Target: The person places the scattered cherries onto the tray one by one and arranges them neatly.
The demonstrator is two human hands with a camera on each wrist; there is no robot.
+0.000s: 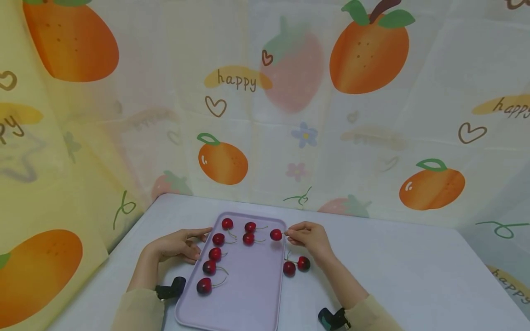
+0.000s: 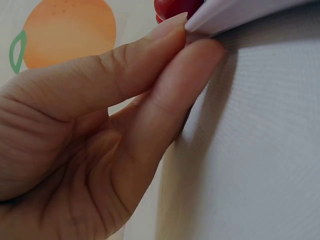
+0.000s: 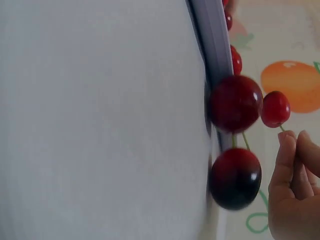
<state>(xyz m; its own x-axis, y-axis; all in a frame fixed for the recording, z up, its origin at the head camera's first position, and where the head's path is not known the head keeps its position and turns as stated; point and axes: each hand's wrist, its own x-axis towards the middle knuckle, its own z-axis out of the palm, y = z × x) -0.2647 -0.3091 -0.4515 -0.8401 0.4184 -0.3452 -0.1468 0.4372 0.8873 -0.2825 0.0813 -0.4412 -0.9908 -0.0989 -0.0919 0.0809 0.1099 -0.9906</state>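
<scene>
My right hand (image 1: 312, 241) pinches a red cherry (image 1: 275, 235) by its stem over the far right corner of a lilac tray (image 1: 244, 299). In the right wrist view that cherry (image 3: 275, 109) hangs from the thumb and fingertips. My left hand (image 1: 175, 246) is at the tray's left edge; in the left wrist view its thumb and a finger (image 2: 165, 95) pinch the rim (image 2: 240, 17). Inside the tray, several stemmed cherries form a column along the left side, such as one cherry (image 1: 204, 286). Two more cherries (image 1: 250, 227) (image 1: 248, 239) lie right of the column's far end.
Two dark red cherries (image 1: 289, 269) (image 1: 304, 263) lie on the white table (image 1: 393, 276) just outside the tray's right edge. Behind the table hangs a fruit-printed cloth (image 1: 256, 138). Black wrist cameras (image 1: 171, 288) (image 1: 333, 318) sit at both sleeves.
</scene>
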